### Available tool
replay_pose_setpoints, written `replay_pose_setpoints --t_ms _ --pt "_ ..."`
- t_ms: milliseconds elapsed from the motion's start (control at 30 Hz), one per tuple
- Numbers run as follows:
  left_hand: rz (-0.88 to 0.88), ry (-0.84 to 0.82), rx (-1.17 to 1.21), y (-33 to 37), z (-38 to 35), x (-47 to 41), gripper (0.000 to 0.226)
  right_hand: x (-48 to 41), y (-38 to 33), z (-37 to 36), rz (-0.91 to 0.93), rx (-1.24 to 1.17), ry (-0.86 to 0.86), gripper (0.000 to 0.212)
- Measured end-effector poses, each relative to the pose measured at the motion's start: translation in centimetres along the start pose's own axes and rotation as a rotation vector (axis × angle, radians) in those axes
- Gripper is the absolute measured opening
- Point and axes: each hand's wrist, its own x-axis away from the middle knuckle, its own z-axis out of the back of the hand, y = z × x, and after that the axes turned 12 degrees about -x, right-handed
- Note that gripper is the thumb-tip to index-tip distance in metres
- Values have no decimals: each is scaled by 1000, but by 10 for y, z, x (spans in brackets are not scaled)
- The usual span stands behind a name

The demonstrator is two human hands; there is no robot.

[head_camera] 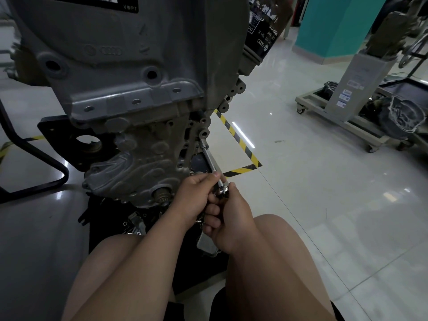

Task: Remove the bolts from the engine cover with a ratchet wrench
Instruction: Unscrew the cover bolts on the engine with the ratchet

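While the right hand [228,220] grips the chrome ratchet wrench [222,190] and the left hand [196,193] pinches its slim steel extension bar [210,162], the bar slants up-left to a socket [202,142], seemingly seated on a bolt, at the right edge of the grey cast engine cover [139,156].

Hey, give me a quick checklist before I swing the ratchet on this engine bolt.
1. Socket seated on bolt: cannot tell, bolt hidden.
2. Extension straight into socket: ok.
3. Left hand pinches extension by the ratchet head: ok.
4. Right hand grips ratchet handle: ok.
5. Ratchet direction: cannot tell.
6. Swing room over floor to the right: ok.
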Motion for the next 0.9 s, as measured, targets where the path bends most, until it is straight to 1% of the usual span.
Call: replay_pose_setpoints --t_ms 133,267,367,500,633,800,900 --pt "12 42 12 -3 -2 -1 27 0 0 0 -18 -14 -9 62" --pt "-4 61 -2 -5 -3 -3 28 -3 1 1 55 63 0 58" --pt "-18 68 -17 -6 -3 -3 33 -5 3 2 165 163 38 54" --pt "-65 100 -16 -5 -4 -6 33 -6 7 6 400 323 85 49" --pt "-73 76 31 -2 -4 -6 26 -5 11 9 619 394 69 34" --pt "-45 62 50 2 -3 -5 27 -4 10 7 737 427 87 16" --pt "-38 61 69 5 -4 -3 32 -4 10 7 741 417 76 15"
